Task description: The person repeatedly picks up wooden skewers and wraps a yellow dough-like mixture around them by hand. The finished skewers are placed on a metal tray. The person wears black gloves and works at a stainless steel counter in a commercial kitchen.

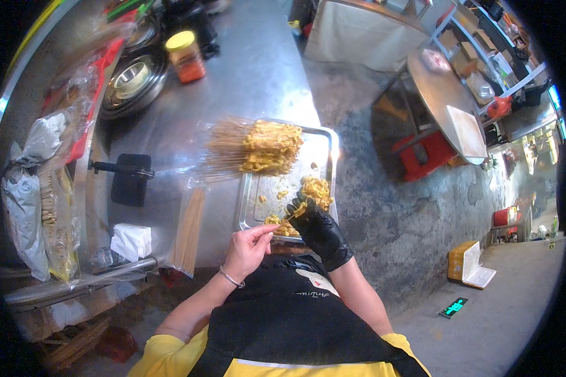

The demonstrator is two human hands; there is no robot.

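My bare left hand (248, 249), with a bangle at the wrist, pinches what looks like a thin bamboo skewer, mostly hidden by the fingers. Close by, my right hand (320, 231) in a black glove grips a piece of yellow marinated meat (300, 209) at the skewer's tip. Both hands are over the near end of a metal tray (243, 202). Loose meat (317, 188) lies heaped by the tray's right side, and a smaller pile (285, 229) sits under my fingers. Stacked meat skewers (271, 146) rest across the far part, their bare sticks (226, 146) pointing left.
A bag of bamboo skewers (187, 231) lies left of the tray on the steel table (245, 70). Further left are white tissues (131, 241) and a black pad (131, 179). A yellow-lidded jar (185, 56) stands beyond. Across the floor are a round table (434, 99) and red stool (422, 158).
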